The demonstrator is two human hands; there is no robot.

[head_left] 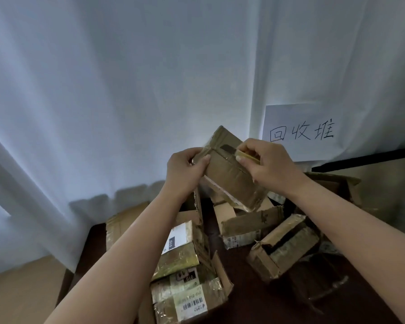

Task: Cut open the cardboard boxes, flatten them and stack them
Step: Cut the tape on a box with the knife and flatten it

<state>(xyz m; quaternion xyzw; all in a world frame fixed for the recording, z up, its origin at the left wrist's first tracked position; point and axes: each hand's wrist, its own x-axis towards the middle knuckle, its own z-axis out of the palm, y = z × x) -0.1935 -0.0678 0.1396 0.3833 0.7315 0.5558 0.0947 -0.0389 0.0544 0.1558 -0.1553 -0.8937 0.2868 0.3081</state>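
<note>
Left hand [187, 168] gripping the raised box [232, 169] by its taped end. Right hand [270, 163] clamped on the knife [240, 153], blade against the tape. More boxes [283, 246] piled below.

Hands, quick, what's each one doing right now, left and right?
Left hand: grips the left end of the raised cardboard box.
Right hand: holds a utility knife, blade on the box's taped seam.
</note>
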